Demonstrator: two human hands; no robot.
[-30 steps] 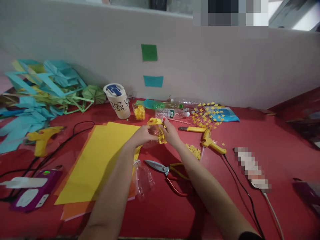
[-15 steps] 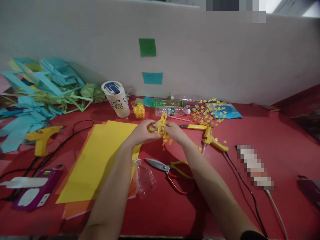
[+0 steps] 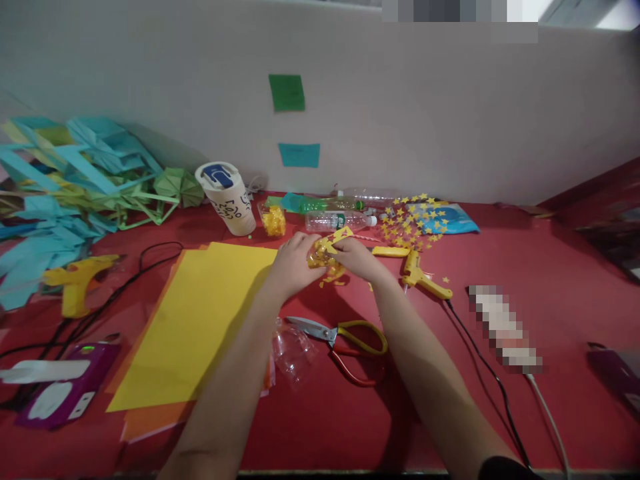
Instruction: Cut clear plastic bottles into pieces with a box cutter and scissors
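Observation:
My left hand is wrapped around a small clear plastic container with yellow paper pieces inside; its far side is partly hidden by my fingers. My right hand is closed at the container's right side, on a yellow paper strip with small cut-out holes. Beneath the hands, several yellow paper scraps lie on the red table. Nearer to me are scissors with one yellow and one red handle, blades open. Beside them rests a cut clear bottle piece.
Yellow sheets lie left. A white tumbler, a cup of yellow scraps and bottles line the back. Yellow stars cover a clear form near a corded glue gun. Another glue gun sits left.
My hands have shifted slightly right with the container. The yellow strip now tilts to the right, and more yellow scraps show beneath the hands. The camera view has moved slightly.

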